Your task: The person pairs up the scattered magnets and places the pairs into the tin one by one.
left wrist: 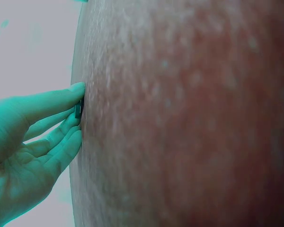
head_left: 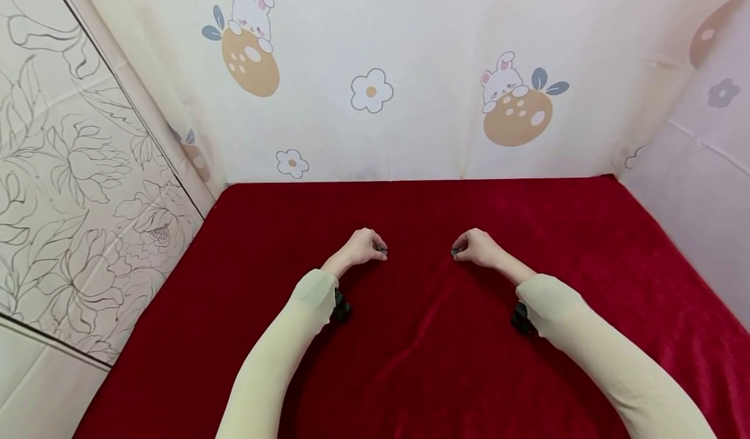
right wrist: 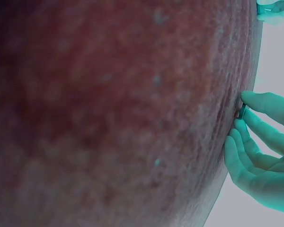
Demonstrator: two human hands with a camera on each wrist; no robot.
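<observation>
Near the middle of the red cloth (head_left: 410, 335), my left hand (head_left: 362, 246) pinches a small dark grey flat piece (head_left: 383, 252) between thumb and fingers. Opposite it, a short gap away, my right hand (head_left: 482, 248) pinches a similar dark piece (head_left: 454, 252). In the left wrist view the piece (left wrist: 78, 109) appears as a thin dark edge close to the cloth, below the thumb tip. In the right wrist view the other piece (right wrist: 242, 111) also sits against the cloth. The fingers cover much of both pieces, so their kind is not clear.
A pale curtain with rabbits and flowers (head_left: 372, 90) hangs behind the table's far edge. A panel with line-drawn flowers (head_left: 88, 159) stands on the left, and another pale curtain (head_left: 691, 165) on the right. Dark wrist devices (head_left: 341, 307) show below the sleeves.
</observation>
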